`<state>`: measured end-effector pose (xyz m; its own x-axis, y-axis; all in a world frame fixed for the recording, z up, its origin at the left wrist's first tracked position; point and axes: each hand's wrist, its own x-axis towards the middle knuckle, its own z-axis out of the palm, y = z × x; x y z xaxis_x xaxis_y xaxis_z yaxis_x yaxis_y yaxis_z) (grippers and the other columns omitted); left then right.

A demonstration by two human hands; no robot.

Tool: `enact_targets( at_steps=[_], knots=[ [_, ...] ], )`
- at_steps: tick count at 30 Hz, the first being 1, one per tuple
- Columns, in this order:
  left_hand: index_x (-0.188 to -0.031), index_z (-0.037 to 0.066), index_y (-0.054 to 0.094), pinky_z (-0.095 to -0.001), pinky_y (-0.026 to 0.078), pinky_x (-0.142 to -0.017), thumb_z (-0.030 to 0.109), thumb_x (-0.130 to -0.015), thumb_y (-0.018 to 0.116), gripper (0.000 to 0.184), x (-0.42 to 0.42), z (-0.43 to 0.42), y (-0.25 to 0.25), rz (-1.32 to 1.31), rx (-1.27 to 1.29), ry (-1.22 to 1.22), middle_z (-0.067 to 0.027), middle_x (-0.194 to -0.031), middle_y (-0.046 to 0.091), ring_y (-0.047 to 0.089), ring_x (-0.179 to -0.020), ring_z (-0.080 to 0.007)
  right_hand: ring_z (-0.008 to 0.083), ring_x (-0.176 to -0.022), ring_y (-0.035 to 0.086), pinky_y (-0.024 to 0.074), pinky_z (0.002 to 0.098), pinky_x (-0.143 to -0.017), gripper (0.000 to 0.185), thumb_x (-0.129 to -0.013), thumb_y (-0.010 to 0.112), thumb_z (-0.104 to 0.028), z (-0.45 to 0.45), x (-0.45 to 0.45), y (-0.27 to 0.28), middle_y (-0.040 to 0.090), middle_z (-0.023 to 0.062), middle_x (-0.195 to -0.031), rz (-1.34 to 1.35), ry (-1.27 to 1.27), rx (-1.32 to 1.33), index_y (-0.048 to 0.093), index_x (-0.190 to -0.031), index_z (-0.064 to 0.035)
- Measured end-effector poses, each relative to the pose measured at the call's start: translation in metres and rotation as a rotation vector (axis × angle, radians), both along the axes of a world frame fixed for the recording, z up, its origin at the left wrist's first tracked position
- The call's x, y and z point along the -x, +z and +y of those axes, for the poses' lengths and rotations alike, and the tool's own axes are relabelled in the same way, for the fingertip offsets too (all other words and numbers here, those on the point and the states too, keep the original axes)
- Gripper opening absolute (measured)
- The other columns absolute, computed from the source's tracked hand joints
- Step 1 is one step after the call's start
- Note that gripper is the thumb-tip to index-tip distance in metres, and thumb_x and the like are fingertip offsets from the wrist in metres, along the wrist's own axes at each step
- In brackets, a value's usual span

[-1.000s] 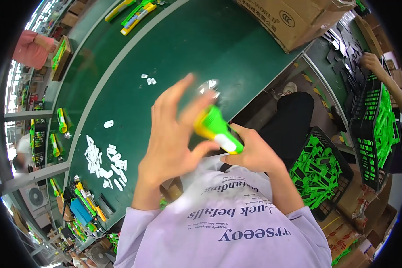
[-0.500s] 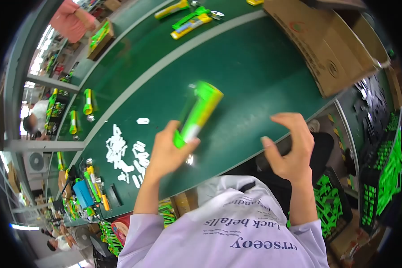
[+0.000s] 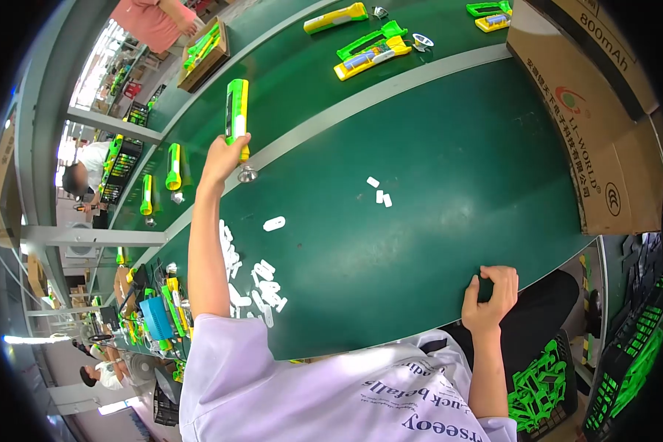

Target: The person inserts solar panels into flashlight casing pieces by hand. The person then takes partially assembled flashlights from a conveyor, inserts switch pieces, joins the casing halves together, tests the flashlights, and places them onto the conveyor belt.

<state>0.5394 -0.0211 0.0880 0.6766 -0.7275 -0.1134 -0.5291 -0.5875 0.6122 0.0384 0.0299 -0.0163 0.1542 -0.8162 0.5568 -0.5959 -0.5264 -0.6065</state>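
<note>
My left hand (image 3: 227, 158) is stretched out over the far-left part of the bench, closed around the lower end of a green-and-yellow flashlight (image 3: 237, 110). The flashlight stands roughly upright in the grip, and a silver reflector (image 3: 247, 174) sits just below it. Close to the bench's front edge, my right hand (image 3: 490, 298) is loosely curled, with a gap between thumb and fingers and nothing visible in it. White plastic oval pieces (image 3: 265, 283) lie in a loose pile near my left forearm, with a single oval piece (image 3: 274, 223) apart from them. Small white rectangular pieces (image 3: 373, 182) rest mid-bench.
Beyond the grey divider strip (image 3: 309, 114) lie more flashlights (image 3: 173, 168) and an opened flashlight (image 3: 372, 57). A cardboard box (image 3: 567, 125) occupies the right end. Black crates of green parts (image 3: 541, 387) stand below right. A person in pink (image 3: 151, 22) is across the bench.
My left hand has carried the flashlight from mid-bench to the far left, over the divider strip. The right hand has lowered and its fingers have drawn closer together. Small white pieces have come into sight.
</note>
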Motion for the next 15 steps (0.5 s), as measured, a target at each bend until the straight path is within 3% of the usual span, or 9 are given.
enact_targets(
  at_steps=[6,8,10,11,15],
  knots=[
    [-0.102,-0.002,0.057,-0.029,0.047,-0.07,0.032,-0.089,0.066,0.037,0.054,0.008,0.01,0.196,0.022,-0.201,-0.0072,-0.083,0.062,0.059,-0.074,-0.0145,0.0274,-0.072,0.056,0.0426,0.0379,-0.067,0.026,-0.066,0.065,0.002,-0.006,-0.003,0.022,0.058,0.0097,-0.08,0.082,0.001,-0.084,0.059,-0.09,-0.0041],
    [-0.104,-0.001,0.056,-0.0283,0.047,-0.071,0.028,-0.09,0.065,0.033,0.102,0.02,0.029,0.222,0.032,-0.303,-0.0056,-0.082,0.061,0.059,-0.076,-0.0133,0.0212,-0.066,0.057,0.0456,0.0326,-0.063,0.021,-0.074,0.069,-0.002,-0.01,-0.007,0.034,0.059,0.0093,-0.077,-0.209,0.047,-0.386,0.059,-0.093,-0.0029],
    [-0.107,-0.001,0.055,-0.0287,0.048,-0.069,0.023,-0.088,0.066,0.032,0.142,0.032,0.039,0.167,0.034,-0.419,-0.0063,-0.086,0.061,0.059,-0.076,-0.0125,0.0152,-0.056,0.057,0.0458,0.0277,-0.054,0.02,-0.082,0.073,-0.009,-0.023,-0.02,0.058,0.059,0.0079,-0.067,-0.46,0.079,-0.595,0.06,-0.095,-0.0024],
    [-0.108,-0.001,0.055,-0.0297,0.049,-0.066,0.017,-0.086,0.067,0.031,0.165,0.039,0.046,0.258,0.037,-0.413,-0.0067,-0.089,0.06,0.059,-0.074,-0.0134,0.0148,-0.052,0.058,0.0447,0.0274,-0.051,0.023,-0.083,0.074,-0.013,-0.033,-0.028,0.073,0.06,0.0077,-0.063,-0.467,0.118,-0.628,0.061,-0.097,-0.0022],
    [-0.099,0.0,0.049,-0.0299,0.046,-0.059,0.011,-0.079,0.071,0.031,0.216,0.057,0.043,0.075,0.004,-0.602,-0.0087,-0.073,0.057,0.057,-0.065,-0.0148,0.0197,-0.047,0.061,0.0449,0.0324,-0.047,0.038,-0.084,0.073,-0.034,-0.065,-0.059,0.113,0.063,0.0101,-0.057,-0.429,0.264,-0.78,0.064,-0.093,0.0018]
  ],
)
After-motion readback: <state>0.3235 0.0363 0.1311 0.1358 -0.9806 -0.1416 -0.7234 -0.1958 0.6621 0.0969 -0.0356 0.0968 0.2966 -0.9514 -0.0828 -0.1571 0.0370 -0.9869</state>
